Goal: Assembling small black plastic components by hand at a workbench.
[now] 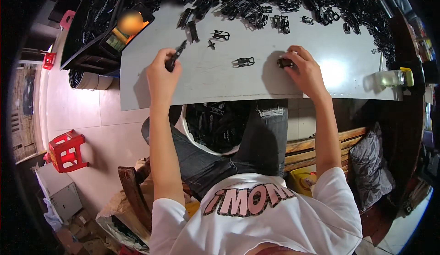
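Note:
My left hand is closed round a slim black pointed tool, its tip slanting up and away; the exact kind is hard to make out. Over the right half of the grey tabletop, my right hand pinches a small black plastic piece, partly hidden by the fingers. Between the hands lies a black slotted plastic frame. Farther back are another black frame, a small black cross-shaped bit and a long black piece.
A big heap of black plastic parts spreads along the far side. At left, a phone leans by a black bin. A clear jar stands at the right edge. Below the table, a white bucket of black parts sits between my legs.

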Demonstrator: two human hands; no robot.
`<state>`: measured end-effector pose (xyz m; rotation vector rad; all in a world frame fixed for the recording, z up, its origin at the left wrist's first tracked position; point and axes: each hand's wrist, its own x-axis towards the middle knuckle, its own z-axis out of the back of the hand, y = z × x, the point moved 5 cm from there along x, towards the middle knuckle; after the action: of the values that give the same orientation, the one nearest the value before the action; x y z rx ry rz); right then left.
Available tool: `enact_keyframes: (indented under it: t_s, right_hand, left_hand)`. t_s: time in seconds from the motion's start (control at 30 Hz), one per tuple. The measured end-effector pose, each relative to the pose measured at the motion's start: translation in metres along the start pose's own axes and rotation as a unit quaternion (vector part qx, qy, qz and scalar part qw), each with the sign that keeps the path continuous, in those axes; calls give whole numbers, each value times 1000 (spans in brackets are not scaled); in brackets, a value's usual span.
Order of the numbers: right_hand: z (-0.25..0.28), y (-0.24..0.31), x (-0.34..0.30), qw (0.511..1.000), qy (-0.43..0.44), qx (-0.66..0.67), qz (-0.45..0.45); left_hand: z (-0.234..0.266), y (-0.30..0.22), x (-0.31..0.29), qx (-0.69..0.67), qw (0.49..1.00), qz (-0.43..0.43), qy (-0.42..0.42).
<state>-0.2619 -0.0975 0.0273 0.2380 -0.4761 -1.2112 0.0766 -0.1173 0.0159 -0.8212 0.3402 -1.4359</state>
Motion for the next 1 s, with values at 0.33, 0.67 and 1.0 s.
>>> enact_keyframes:
  t_s: [0.33, 0.67, 1.0]
  right_hand:
    - [-29, 71, 34, 987, -20, 23, 157]
    - [-52, 76, 30, 994, 14, 28, 104]
    - [-58, 117, 28, 978, 64, 125, 154]
  left_hand:
    - [-25, -24, -43, -273, 952, 59, 125]
    - [-39, -26, -45, -278, 926, 119, 227]
    - [-43, -28, -46, -223, 956, 23, 191]
